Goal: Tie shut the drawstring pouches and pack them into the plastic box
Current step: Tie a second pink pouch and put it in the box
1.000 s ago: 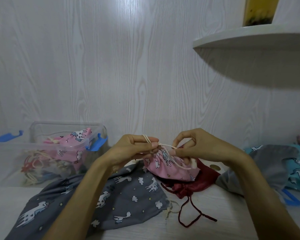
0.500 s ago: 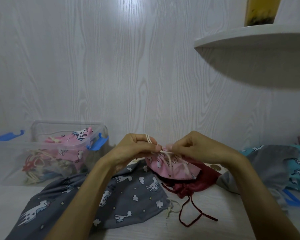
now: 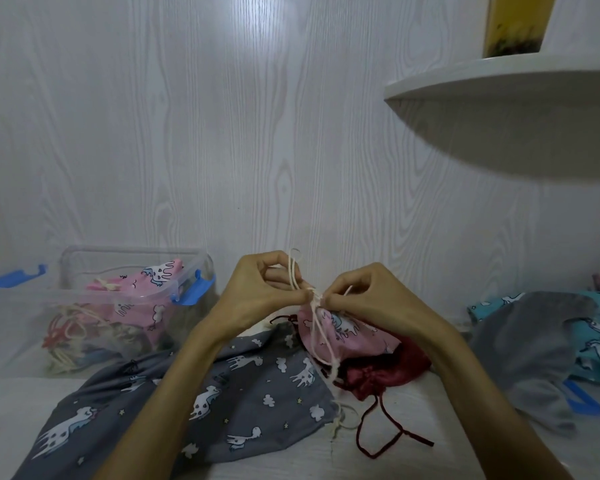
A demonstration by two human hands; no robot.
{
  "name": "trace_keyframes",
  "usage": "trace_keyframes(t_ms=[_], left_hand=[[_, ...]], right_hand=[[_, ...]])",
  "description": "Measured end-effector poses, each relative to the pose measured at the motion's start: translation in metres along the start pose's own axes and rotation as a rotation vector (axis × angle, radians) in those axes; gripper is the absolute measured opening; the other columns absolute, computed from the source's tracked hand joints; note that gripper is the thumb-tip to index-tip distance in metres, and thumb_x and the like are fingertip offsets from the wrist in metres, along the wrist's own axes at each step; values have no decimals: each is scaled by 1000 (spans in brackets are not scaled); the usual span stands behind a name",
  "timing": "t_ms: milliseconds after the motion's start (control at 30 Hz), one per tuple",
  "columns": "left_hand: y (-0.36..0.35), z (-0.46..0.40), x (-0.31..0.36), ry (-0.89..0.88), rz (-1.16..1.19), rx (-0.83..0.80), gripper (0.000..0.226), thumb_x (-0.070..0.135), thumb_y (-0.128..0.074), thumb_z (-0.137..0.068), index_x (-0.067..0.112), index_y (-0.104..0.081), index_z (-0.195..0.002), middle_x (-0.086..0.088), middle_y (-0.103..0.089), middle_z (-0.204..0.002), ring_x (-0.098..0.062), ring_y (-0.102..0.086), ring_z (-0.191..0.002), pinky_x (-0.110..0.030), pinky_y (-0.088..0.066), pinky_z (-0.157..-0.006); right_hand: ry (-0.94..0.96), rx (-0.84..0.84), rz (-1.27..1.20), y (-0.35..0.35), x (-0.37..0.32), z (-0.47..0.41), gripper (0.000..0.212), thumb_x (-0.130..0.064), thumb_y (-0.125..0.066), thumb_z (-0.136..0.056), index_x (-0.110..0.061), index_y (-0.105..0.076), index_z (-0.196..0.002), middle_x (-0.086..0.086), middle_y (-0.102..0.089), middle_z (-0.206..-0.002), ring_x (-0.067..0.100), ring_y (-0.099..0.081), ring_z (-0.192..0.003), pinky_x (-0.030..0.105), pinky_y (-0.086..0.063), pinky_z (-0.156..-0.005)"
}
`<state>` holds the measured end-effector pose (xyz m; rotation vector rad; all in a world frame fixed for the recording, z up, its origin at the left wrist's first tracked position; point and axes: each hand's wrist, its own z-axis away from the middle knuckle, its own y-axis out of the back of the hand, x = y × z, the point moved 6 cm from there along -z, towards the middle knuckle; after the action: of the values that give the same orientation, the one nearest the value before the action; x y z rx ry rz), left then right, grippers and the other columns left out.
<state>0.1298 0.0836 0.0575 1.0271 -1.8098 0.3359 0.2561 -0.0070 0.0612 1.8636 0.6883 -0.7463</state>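
A pink unicorn-print pouch [image 3: 347,336] hangs just above the table at the centre, its mouth gathered. My left hand [image 3: 262,289] and my right hand [image 3: 364,299] meet above it, each pinching the cream drawstring [image 3: 314,320]. A loop of cord sticks up above my left fingers and loose ends dangle in front of the pouch. The clear plastic box [image 3: 125,299] with blue latches stands at the left against the wall, with several tied pouches inside, a pink one on top.
A dark red pouch [image 3: 385,372] with a trailing cord lies under the pink one. A grey unicorn-print pouch [image 3: 250,403] is spread flat in front. Grey and teal pouches [image 3: 541,344] are piled at the right. A white shelf [image 3: 506,81] juts out above.
My hands have drawn together over the pouch's mouth, and the cord loop now stands higher above my left fingers. The pouch has stayed in place.
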Motion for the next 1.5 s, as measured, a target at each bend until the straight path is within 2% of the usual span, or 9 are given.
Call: trace_keyframes(t_ms=[333, 633, 833, 1033, 1133, 1267, 1333, 1400, 1500], left_hand=[[1, 2, -11, -106, -323, 183, 9, 41, -76, -72, 33, -76, -77, 10, -72, -69, -8, -66, -63, -33, -57, -64], [-1, 4, -9, -210, -287, 225, 9, 32, -76, -75, 24, -78, -77, 13, -73, -73, -5, -67, -68, -27, -55, -64], [-4, 0, -18, -117, -197, 187, 16, 38, -68, -81, 28, -77, -90, 13, -74, -83, -1, -68, -85, -27, -53, -84], [6, -4, -13, -65, -210, 339, 21, 39, -69, -81, 23, -75, -69, 10, -72, -69, -1, -67, -74, -27, -53, -82], [13, -8, -20, -10, -218, 337, 20, 38, -69, -81, 24, -74, -68, 9, -72, -67, 1, -65, -67, -29, -54, -80], [5, -11, -28, 55, -123, 257, 21, 31, -69, -82, 14, -74, -71, 4, -72, -69, 3, -60, -59, -21, -48, -68], [-3, -11, -27, 64, -104, 218, 21, 29, -69, -83, 11, -74, -73, 2, -72, -70, 4, -60, -59, -16, -45, -64], [-3, -13, -30, 74, -104, 200, 20, 28, -69, -83, 11, -74, -74, 2, -72, -69, 2, -61, -60, -17, -47, -67], [-3, -15, -35, 92, -158, 144, 13, 28, -71, -82, 21, -73, -72, 6, -72, -68, 0, -63, -62, -19, -52, -70]], right_hand=[[-65, 14, -39, 4, 20, -7, 17, -29, -62, -89, -18, -74, -92, 2, -75, -87, 15, -70, -86, 30, -53, -83], [-111, 48, -286, -6, 31, -11, 16, -26, -67, -85, -21, -75, -98, -3, -75, -93, 9, -68, -95, 28, -51, -93], [148, 451, 315, 3, 13, -11, 9, -29, -52, -94, -26, -59, -89, -12, -57, -92, 8, -51, -85, 25, -36, -83], [356, 677, 899, 11, 11, -7, 25, -29, -36, -92, -19, -59, -90, -3, -56, -90, 15, -46, -83, 27, -23, -71], [240, 573, 765, 10, 23, -12, 21, -31, -43, -94, -23, -63, -91, -7, -54, -90, 14, -46, -88, 27, -24, -74], [-84, 214, -410, 3, 33, -17, 9, -25, -62, -87, -25, -68, -80, -9, -60, -84, 7, -48, -80, 21, -36, -75], [-149, 136, -669, 0, 34, -17, 10, -29, -65, -73, -20, -66, -69, -5, -54, -74, 10, -42, -72, 26, -32, -73], [-191, 137, -502, 3, 33, -14, 16, -32, -61, -63, -17, -58, -61, 0, -48, -71, 15, -40, -71, 29, -31, -70], [-157, 123, 170, 18, 31, -9, 23, -29, -52, -83, -13, -52, -66, 16, -51, -77, 17, -45, -74, 30, -33, -77]])
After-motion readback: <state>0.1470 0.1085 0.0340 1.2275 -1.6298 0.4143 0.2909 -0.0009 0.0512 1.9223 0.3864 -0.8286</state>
